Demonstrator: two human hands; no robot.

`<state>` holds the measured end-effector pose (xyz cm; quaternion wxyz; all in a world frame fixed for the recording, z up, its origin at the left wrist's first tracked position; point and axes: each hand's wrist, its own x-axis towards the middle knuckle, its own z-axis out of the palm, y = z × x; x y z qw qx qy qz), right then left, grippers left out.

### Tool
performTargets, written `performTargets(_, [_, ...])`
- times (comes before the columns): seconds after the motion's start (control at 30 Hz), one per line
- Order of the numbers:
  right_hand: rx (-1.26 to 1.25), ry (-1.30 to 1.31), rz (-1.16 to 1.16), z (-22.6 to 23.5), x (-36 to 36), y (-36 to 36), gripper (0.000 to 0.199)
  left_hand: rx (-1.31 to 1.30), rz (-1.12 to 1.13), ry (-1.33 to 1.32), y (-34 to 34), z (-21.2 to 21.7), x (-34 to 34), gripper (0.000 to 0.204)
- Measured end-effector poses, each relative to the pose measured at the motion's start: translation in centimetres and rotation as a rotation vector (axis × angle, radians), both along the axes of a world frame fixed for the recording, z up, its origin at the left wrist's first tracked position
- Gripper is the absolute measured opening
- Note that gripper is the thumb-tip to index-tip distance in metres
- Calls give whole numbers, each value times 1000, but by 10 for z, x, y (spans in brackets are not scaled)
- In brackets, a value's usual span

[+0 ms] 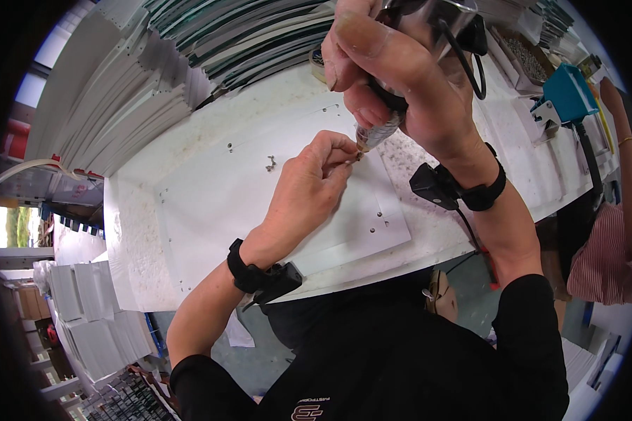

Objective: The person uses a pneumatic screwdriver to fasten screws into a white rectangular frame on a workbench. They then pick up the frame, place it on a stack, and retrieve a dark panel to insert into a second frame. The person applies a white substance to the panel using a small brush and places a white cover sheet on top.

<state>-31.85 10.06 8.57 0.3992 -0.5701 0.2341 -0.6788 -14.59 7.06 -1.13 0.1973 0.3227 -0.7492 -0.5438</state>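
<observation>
A white flat panel (225, 210) with small holes near its edges lies on the worktable. My right hand (435, 91) is wrapped round a corded power screwdriver (380, 132), tip pointing down at the panel's far right part. My left hand (305, 182) rests on the panel, thumb and forefinger pinched together right at the driver's tip. What sits between those fingertips is small and mostly hidden. A few loose screws (271, 164) lie on the panel to the left of my left hand. Both wrists carry black strapped-on devices.
Tall stacks of white sheets (105, 91) and dark-edged panels (239, 35) stand along the back. At the right are a box of small metal parts (519, 56) and a teal tool-like object (569, 95). Another person in striped clothing (604, 259) is at the right edge.
</observation>
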Motion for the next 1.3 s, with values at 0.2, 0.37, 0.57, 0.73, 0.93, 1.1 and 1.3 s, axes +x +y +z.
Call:
performTargets(0.2, [149,52,-34,7,-2,7,20,18,-12,-10,2,-1,1,19])
performTargets(0.37, [143,187,-3,10,-6,7,20,-8,-9,-5,2,-1,2,23])
performTargets(0.57, [117,352,-148,-6,4,-2,25,-68,4,-13,7,1,5,30])
performTargets(0.73, [-105,283,-90,-29,2,-20,23,-58,-2,19,8,-2,8,32])
performTargets(0.93, [140,249,-5,-19,1,-6,22,-62,13,21,9,-1,8,33])
performTargets(1.1, [146,275,50,-6,1,-1,21,-142,-3,128,9,-10,12,30])
performTargets(1.3, [107,75,74,13,-13,6,26,-514,240,-173,-21,12,61,15])
